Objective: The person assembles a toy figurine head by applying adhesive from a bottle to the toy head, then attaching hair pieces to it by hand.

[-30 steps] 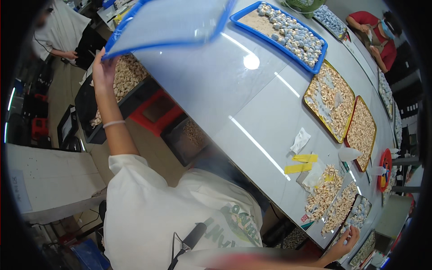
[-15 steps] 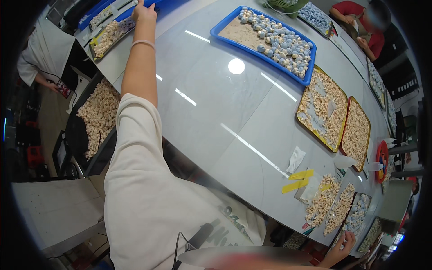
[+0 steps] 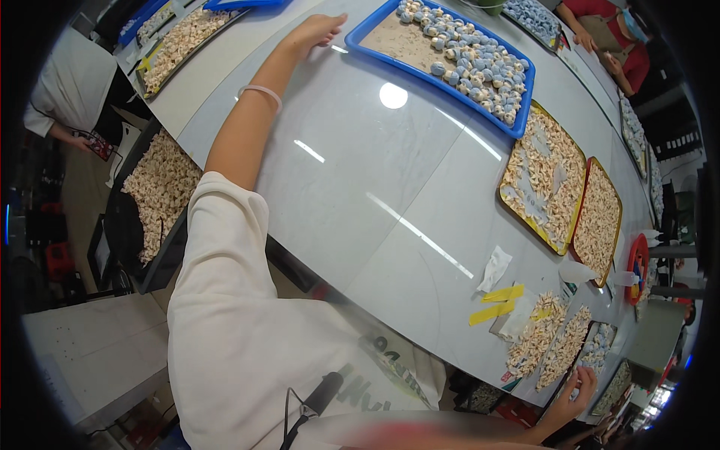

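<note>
My left hand (image 3: 319, 31) is over the table, bare and empty, its fingers apart. Just beside it lies a large blue tray (image 3: 435, 79), partly filled with small round blue-and-cream pieces (image 3: 487, 71); I see no contact. At the lower right my right hand (image 3: 571, 396) has its fingers curled together by a dark tray (image 3: 598, 343) of similar blue-and-white pieces. Something small and pale seems to sit between those fingers, too small to make out. Two loose heaps of small cream pieces (image 3: 538, 337) lie next to that hand.
Yellow-edged trays (image 3: 544, 180) of cream pieces stand right of the blue tray. Left are a long dark tray (image 3: 180, 49) and a black bin (image 3: 161, 187) of cream pieces. Yellow strips (image 3: 496, 304) and a crumpled tissue (image 3: 495, 268) lie in front. A person in red (image 3: 607, 45) works opposite.
My left hand has let go of the blue tray edge at the upper left and moved right, toward the large blue tray. My right hand stays by the dark tray.
</note>
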Demonstrator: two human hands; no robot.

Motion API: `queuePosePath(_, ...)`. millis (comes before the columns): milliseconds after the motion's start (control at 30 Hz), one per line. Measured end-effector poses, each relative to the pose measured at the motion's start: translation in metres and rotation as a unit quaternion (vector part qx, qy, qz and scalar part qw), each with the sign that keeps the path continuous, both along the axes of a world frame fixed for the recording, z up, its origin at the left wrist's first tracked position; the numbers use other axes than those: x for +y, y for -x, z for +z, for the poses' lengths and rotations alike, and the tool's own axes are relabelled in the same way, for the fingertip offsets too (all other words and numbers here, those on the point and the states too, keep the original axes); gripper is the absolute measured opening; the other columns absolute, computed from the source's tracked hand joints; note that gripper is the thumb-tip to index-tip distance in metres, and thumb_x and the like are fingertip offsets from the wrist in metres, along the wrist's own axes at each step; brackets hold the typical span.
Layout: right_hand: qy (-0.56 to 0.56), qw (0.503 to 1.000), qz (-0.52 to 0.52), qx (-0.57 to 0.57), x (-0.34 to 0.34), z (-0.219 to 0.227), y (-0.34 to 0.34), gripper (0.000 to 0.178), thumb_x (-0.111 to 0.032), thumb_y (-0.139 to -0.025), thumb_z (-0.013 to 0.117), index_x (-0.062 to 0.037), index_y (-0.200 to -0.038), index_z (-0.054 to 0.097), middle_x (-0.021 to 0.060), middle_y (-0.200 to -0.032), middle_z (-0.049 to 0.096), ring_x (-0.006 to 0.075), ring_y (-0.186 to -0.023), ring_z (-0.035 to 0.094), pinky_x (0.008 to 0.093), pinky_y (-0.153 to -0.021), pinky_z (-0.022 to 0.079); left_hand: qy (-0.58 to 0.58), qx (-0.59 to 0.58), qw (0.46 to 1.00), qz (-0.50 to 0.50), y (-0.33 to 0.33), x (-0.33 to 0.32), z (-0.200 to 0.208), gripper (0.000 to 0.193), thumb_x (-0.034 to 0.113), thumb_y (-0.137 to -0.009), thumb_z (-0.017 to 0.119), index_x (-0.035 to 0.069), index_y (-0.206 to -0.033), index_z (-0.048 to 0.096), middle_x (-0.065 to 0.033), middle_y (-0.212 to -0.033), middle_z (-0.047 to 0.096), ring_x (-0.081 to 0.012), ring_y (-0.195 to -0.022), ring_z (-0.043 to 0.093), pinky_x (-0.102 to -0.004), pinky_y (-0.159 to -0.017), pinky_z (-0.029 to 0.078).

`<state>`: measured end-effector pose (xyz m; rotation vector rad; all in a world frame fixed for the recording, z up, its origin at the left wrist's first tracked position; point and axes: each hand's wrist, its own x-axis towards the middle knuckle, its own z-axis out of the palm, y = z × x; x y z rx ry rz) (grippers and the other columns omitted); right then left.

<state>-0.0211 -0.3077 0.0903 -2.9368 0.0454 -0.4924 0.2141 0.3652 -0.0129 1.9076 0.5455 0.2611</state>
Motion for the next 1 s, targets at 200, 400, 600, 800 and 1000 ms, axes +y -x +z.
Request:
queuePosePath(200,-0.043,0.999,0.006,-0.006,0.004,-0.002,0.005,0.013,-0.007,-0.083,0.051,0.0032,-0.091,0.055,0.0109,-0.095,0.054,0.0207,-0.086,0.051,0.0286,-0.07,0.041,-0.072,0.007,0.996,-0.05,-0.002,-0.05,0.003,0.04,0.02,-0.074,0.06,-0.006,-0.103,0.052,-0.0126,-0.087,0.056,-0.0166,-0.07,0.054,-0.0251,-0.063,0.045)
queuePosePath(400,-0.056,0.998,0.012,-0.014,-0.015,-0.001,0.024,0.012,-0.002,-0.082,0.05,0.0058,-0.089,0.055,0.012,-0.085,0.056,0.0232,-0.08,0.053,0.0322,-0.075,0.04,-0.114,-0.018,0.993,-0.037,0.059,-0.046,0.009,0.03,0.007,-0.071,0.059,-0.005,-0.098,0.054,-0.0123,-0.08,0.056,-0.0167,-0.067,0.054,-0.0246,-0.059,0.046)
queuePosePath(600,-0.078,0.997,-0.002,-0.013,-0.03,-0.005,0.037,0.012,-0.004,-0.082,0.051,0.005,-0.089,0.056,0.0104,-0.084,0.057,0.0198,-0.078,0.052,0.0299,-0.073,0.041,-0.165,0.114,0.98,-0.007,0.171,-0.052,0.034,0.037,0.007,-0.071,0.059,-0.001,-0.105,0.05,-0.0057,-0.07,0.051,-0.013,-0.057,0.052,-0.0222,-0.051,0.043)
queuePosePath(800,-0.099,0.995,-0.002,-0.024,-0.024,-0.007,0.043,0.012,-0.003,-0.082,0.05,0.0051,-0.088,0.056,0.0096,-0.083,0.057,0.018,-0.075,0.052,0.0287,-0.07,0.041,-0.013,0.02,0.997,0.07,0.273,-0.148,0.036,0.055,0.002,-0.072,0.055,0.006,-0.124,0.036,-0.0006,-0.068,0.044,-0.0065,-0.055,0.046,-0.0184,-0.046,0.037)
queuePosePath(1000,-0.135,0.988,0.064,-0.038,-0.016,-0.018,0.029,0.009,0.0,-0.081,0.051,0.0053,-0.086,0.056,0.0097,-0.082,0.057,0.0182,-0.076,0.052,0.0283,-0.072,0.041,-0.035,0.024,0.998,0.051,0.319,-0.182,0.023,0.051,-0.001,-0.076,0.049,0.01,-0.125,0.035,0.0025,-0.073,0.037,-0.0054,-0.06,0.037,-0.0159,-0.055,0.035)
